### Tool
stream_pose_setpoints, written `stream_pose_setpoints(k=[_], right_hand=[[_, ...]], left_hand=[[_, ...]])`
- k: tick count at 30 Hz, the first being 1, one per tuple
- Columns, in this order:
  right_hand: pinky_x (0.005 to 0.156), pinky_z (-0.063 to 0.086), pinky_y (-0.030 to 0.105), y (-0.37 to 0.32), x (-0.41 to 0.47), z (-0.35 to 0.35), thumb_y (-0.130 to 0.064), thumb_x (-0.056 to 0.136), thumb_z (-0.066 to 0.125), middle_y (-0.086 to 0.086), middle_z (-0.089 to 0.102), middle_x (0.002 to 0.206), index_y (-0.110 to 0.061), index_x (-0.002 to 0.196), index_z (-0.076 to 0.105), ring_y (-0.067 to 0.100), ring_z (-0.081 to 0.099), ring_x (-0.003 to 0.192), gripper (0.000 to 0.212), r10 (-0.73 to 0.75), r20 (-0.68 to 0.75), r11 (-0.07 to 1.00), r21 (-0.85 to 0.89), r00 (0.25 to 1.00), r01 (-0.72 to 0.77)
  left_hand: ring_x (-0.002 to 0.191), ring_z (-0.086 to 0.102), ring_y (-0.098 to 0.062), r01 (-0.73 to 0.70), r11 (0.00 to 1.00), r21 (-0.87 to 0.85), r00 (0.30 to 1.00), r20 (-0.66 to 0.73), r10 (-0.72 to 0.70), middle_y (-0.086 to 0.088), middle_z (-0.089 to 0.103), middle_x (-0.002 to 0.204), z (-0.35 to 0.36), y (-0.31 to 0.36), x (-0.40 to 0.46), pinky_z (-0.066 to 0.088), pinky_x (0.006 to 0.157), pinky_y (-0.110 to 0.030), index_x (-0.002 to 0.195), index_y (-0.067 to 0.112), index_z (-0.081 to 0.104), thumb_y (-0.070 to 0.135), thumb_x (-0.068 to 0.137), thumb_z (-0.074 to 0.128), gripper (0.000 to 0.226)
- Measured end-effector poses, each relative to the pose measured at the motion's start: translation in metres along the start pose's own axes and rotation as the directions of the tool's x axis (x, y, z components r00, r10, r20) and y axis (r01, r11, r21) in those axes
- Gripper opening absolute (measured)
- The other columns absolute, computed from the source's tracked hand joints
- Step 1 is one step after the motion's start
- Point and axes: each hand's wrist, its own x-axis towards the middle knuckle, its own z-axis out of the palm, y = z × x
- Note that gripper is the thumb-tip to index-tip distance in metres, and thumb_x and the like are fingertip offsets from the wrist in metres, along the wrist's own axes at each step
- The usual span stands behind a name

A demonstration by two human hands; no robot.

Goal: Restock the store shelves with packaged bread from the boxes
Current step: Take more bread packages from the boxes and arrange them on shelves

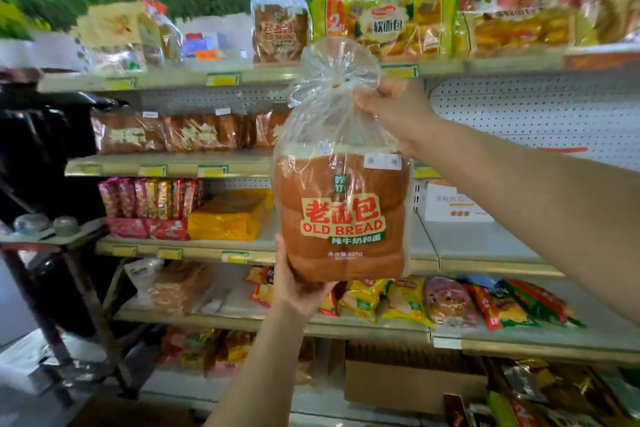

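Both hands hold one bagged loaf upright in front of the shelves.

Left hand cups the loaf's bottom corner, fingers curled under it; right hand pinches the clear bag just below its tied neck. Label reads "OLD BREAD". A matching loaf stands on the top shelf, beside yellow soft-bread packs. Lower shelves carry mixed snack packets.

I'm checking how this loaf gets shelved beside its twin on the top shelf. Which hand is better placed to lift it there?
Probably the left hand: it cups the Old Bread loaf from beneath, bearing its weight. The right hand only pinches the bag's neck, good for steadying toward the matching loaf.
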Motion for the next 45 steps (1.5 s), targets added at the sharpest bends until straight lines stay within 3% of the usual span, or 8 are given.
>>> stream_pose_setpoints(k=[7,12,16,27,31,36,42,45], right_hand=[[0.112,0.032,0.052,-0.015,0.015,-0.024,-0.049,0.057,0.083,0.004,0.047,0.141,-0.026,0.137,0.046,0.025,0.046,0.13,0.092,0.01,0.305,0.952,0.288,0.952,-0.103],[0.109,0.023,0.067,0.068,-0.025,-0.025,-0.065,0.031,0.09,-0.006,0.044,0.15,-0.046,0.149,0.018,0.023,0.036,0.138,0.14,0.263,0.626,0.937,0.017,0.734,-0.35],[0.085,0.05,0.037,0.083,-0.029,-0.006,-0.031,0.052,0.088,-0.012,0.07,0.115,-0.036,0.141,0.035,0.014,0.061,0.114,0.104,0.172,0.558,0.94,0.153,0.812,-0.305],[0.101,0.047,0.053,0.072,0.023,0.067,-0.048,0.038,0.097,-0.011,0.071,0.115,-0.038,0.132,0.048,0.016,0.065,0.111,0.107,0.066,0.343,0.943,0.286,0.937,-0.171],[0.102,0.046,0.05,0.055,0.053,0.108,-0.042,0.043,0.093,-0.011,0.073,0.105,-0.039,0.116,0.055,0.015,0.068,0.103,0.083,0.055,0.284,0.952,0.274,0.957,-0.136],[0.096,0.051,0.047,0.034,0.09,0.165,-0.047,0.034,0.091,-0.006,0.071,0.112,-0.031,0.126,0.052,0.019,0.067,0.104,0.101,0.088,0.174,0.94,0.312,0.981,-0.14],[0.099,0.049,0.05,-0.006,0.136,0.211,-0.062,0.018,0.092,-0.003,0.067,0.121,-0.029,0.138,0.043,0.022,0.064,0.11,0.134,0.039,0.071,0.963,0.264,0.997,-0.056],[0.093,0.054,0.046,-0.032,0.162,0.218,-0.056,0.027,0.092,-0.003,0.068,0.117,-0.028,0.128,0.049,0.019,0.067,0.103,0.114,0.003,0.02,0.972,0.233,1.0,-0.008]], left_hand=[[0.111,0.064,-0.039,-0.03,0.997,-0.069,0.999,0.01,0.031,-0.016,0.071,0.118,0.021,0.013,0.005,0.057,0.085,-0.053,0.126,0.02,0.066,0.068,0.084,0.06,0.063],[0.111,0.065,-0.038,-0.106,0.994,0.0,0.994,-0.016,0.106,-0.015,0.071,0.118,0.035,0.034,0.014,0.053,0.091,-0.054,0.126,0.02,0.067,0.069,0.084,0.058,0.065],[0.113,0.063,-0.041,-0.134,0.986,0.094,0.99,-0.034,0.138,-0.018,0.07,0.118,0.044,0.05,0.021,0.052,0.094,-0.056,0.124,0.019,0.068,0.073,0.082,0.056,0.069],[0.101,0.069,-0.032,-0.296,0.737,0.607,0.92,-0.027,0.392,-0.009,0.075,0.108,0.061,0.17,0.04,0.054,0.09,-0.059,0.113,0.024,0.068,0.058,0.095,0.051,0.042],[0.093,0.065,-0.032,-0.292,0.655,0.697,0.946,0.107,0.307,-0.004,0.075,0.084,0.073,0.221,0.043,0.048,0.098,-0.06,0.096,0.028,0.067,0.078,0.083,0.04,0.059],[0.106,0.07,-0.031,-0.284,0.504,0.816,0.955,0.191,0.229,-0.007,0.074,0.114,0.084,0.299,0.064,0.052,0.094,-0.058,0.126,0.023,0.063,0.081,0.037,0.08,0.107],[0.092,0.075,-0.027,-0.372,0.431,0.822,0.928,0.318,0.193,-0.008,0.077,0.101,0.109,0.38,0.09,0.06,0.08,-0.043,0.115,0.015,0.068,0.064,0.067,0.073,0.069],[0.082,0.075,-0.022,-0.391,0.378,0.839,0.919,0.338,0.201,-0.003,0.078,0.087,0.131,0.408,0.099,0.058,0.082,-0.041,0.102,0.018,0.068,0.067,0.077,0.063,0.055]])
